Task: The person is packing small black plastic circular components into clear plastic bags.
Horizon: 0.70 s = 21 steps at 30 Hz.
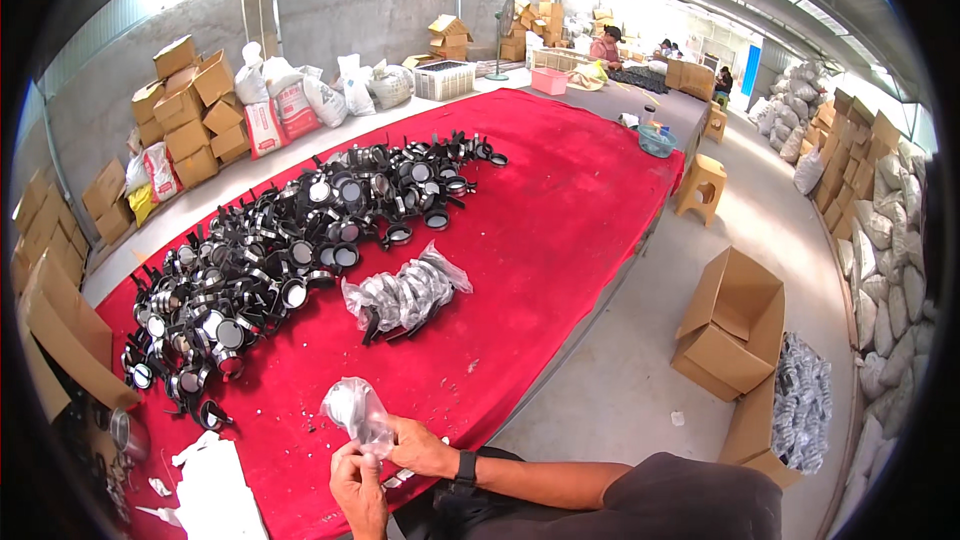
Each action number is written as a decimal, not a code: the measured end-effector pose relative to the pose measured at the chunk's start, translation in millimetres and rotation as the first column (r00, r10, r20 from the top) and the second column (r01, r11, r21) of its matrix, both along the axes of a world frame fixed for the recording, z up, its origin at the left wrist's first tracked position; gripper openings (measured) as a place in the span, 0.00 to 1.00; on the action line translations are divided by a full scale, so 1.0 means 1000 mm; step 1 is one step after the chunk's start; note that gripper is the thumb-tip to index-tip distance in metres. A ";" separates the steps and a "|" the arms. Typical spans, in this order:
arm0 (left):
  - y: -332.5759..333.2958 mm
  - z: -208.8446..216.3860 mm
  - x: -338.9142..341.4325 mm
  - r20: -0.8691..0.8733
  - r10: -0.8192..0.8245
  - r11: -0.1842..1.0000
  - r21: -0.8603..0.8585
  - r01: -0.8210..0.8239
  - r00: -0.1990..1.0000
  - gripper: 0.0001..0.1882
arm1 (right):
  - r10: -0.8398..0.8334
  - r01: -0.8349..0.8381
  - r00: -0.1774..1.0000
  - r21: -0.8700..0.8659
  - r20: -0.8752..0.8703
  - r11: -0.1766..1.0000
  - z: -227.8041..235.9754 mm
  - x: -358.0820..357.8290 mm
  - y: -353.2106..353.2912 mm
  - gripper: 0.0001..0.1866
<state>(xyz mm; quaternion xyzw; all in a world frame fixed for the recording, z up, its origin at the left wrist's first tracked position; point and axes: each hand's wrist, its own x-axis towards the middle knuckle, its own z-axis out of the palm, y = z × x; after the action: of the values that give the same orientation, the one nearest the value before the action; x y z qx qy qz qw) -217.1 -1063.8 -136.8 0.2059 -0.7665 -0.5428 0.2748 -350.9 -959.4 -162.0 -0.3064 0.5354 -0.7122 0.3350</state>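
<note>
My left hand (358, 492) and my right hand (422, 448), which wears a dark wristband, are close together at the near edge of the red-covered table. Between them they pinch a clear plastic bag (374, 434), with a round, pale, mirror-like thing (347, 404) inside its upper end. Beyond it lies a bundle of bagged round mirrors (402, 292), their black stems poking out toward me. Farther left spreads a big heap of round mirrors (300, 230) with black frames and stems, none of them bagged.
White sheets (218, 488) lie at the table's near left. Right of the table, an open cardboard box (735, 320) stands on the floor beside another box full of bagged mirrors (802, 405). A yellow stool (702, 186) is farther back. A person (606, 46) sits at the far end.
</note>
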 end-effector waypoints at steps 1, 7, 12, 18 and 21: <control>-0.009 -0.024 0.000 -0.056 0.019 0.995 0.094 -0.014 0.998 0.08 | -0.016 0.016 1.000 -0.006 -0.019 1.000 -0.001 0.005 -0.003 0.21; -0.003 0.012 -0.020 -0.196 0.114 0.898 0.440 -0.017 0.974 0.24 | -0.145 0.145 0.989 -0.017 -0.041 0.989 -0.003 0.011 -0.010 0.19; -0.016 0.005 -0.025 -0.244 -0.060 0.731 0.649 0.209 0.968 0.25 | 0.013 -0.013 0.998 0.001 0.060 1.000 -0.011 0.005 -0.015 0.19; -0.012 0.008 -0.034 -0.133 -0.015 0.930 0.362 0.063 0.991 0.19 | -0.076 0.078 0.996 0.035 -0.045 0.996 -0.021 0.002 -0.017 0.18; -0.020 -0.003 -0.040 -0.161 0.072 0.955 0.295 -0.022 0.984 0.18 | -0.025 0.064 0.987 0.243 -0.161 0.968 -0.013 -0.001 -0.020 0.20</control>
<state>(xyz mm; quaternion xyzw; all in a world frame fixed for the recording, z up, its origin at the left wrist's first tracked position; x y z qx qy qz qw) -257.4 -1084.3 -139.4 0.2153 -0.6465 -0.6589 0.3188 -351.5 -979.6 -175.0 -0.3049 0.6515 -0.6210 0.3114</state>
